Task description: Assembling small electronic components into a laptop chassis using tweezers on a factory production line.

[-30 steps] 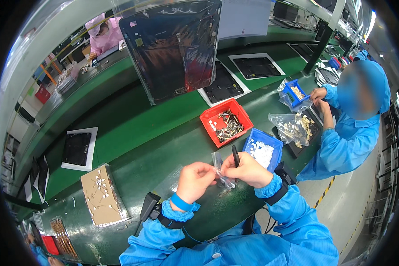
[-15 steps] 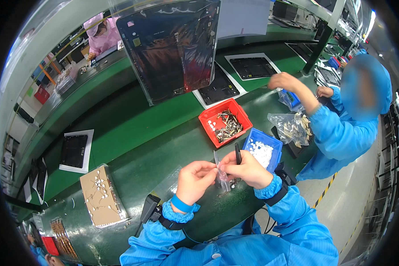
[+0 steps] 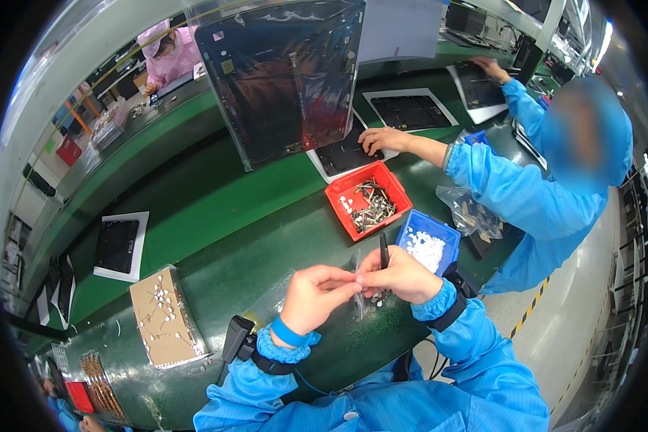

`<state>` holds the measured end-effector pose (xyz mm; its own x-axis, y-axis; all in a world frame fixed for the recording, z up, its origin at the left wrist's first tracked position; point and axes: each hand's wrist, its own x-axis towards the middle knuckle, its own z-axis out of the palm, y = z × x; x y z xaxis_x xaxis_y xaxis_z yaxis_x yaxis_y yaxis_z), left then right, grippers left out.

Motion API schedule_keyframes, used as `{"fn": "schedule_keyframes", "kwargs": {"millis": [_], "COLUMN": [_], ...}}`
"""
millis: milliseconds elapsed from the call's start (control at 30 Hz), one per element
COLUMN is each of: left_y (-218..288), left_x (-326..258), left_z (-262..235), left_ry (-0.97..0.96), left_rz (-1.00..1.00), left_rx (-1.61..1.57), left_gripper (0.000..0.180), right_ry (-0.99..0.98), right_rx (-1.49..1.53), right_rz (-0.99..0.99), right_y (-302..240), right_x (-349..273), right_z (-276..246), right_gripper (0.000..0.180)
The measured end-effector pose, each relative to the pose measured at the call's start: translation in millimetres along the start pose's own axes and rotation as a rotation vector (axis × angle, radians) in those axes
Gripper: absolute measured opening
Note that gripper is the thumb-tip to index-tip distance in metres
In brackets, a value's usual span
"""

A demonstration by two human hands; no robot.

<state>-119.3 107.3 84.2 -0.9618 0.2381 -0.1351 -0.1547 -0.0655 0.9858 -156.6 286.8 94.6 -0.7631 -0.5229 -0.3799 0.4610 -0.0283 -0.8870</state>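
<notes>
Green workbench (image 3: pixel 230 277), fgd.: a blue-sleeved worker's L hand (image 3: pixel 315 297) and R hand (image 3: pixel 405 281) meet fingertip to fingertip, each closed in a pinch on a small clear plastic piece (image 3: pixel 358 309). The R hand also has a blk pen-like tool (image 3: pixel 384 253), pointing up btwn its fingers. The plastic lies btwn the hands, R of the left, L of the right, touching both, so neither is clearly nearer; its long axis runs approx. straight away from the worker's body, lower end hanging toward it. What's inside, if anything: can't tell.

Off to the L, a brown board (image 3: pixel 148 327) w/ white-tipped leads. Just past the R hand, a blue bin (image 3: pixel 451 250) of white pcs.; beyond, a red bin (image 3: pixel 342 189) of mixed small parts. Farther, a co-worker's hand (image 3: pixel 383 140) rests on a dark panel (image 3: pixel 340 156); bkgd., a person in pink (image 3: pixel 173 59).
</notes>
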Motion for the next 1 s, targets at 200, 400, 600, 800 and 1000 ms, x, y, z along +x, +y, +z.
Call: {"fn": "schedule_keyframes", "kwargs": {"millis": [200, 400, 600, 800, 1000], "left_y": [-4, -14, 4, 31, 54], "left_x": [0, 5, 1, 17, 62], "left_z": [-4, -3, -10, 14, 45], "left_ry": [0.034, 0.195, 0.307, 0.35, 0.353], "left_rz": [0.094, 0.054, 0.345, 0.696, 0.592], "left_rx": [0.038, -0.216, 0.463, 0.433, -0.184], "left_gripper": [0.008, 0.006, 0.007, 0.008, 0.006], "right_ry": [-0.058, 0.132, 0.364, 0.318, 0.007], "right_rx": [0.048, -0.016, -0.751, -0.028, 0.561], "right_rz": [0.003, -0.126, -0.382, -0.489, -0.128], "right_y": [6, 11, -22, -20, 10], "right_x": [3, -1, -24, -22, -8], "right_z": [-1, 3, -5, -27, -23], "right_gripper": [0.013, 0.01, 0.012, 0.016, 0.016]}}
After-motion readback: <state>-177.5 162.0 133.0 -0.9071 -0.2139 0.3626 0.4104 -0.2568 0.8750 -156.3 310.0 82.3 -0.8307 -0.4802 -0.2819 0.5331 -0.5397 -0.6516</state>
